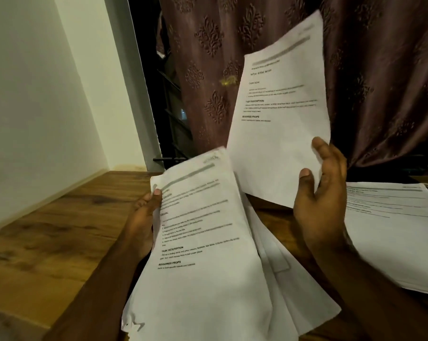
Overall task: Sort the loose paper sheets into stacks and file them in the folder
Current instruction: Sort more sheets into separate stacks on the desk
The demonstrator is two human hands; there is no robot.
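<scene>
My left hand is closed on the left edge of a bundle of sheets, thumb on top, fingers hidden underneath, and the bundle is fanning out at its lower right. My right hand is half open, with one single sheet standing upright, pinched only at its bottom right corner between thumb and fingers. That light hold is my worry: the raised sheet is curling and could slip or flop onto the wrong pile, and the fanned bundle could spill onto the wooden table because only one side is clamped. I count two hands, one lifted sheet, one held bundle whose sheets I cannot number, and one flat stack lying on the table to the right, near my right wrist. I see no folder anywhere in view, so filing looks some way off.
</scene>
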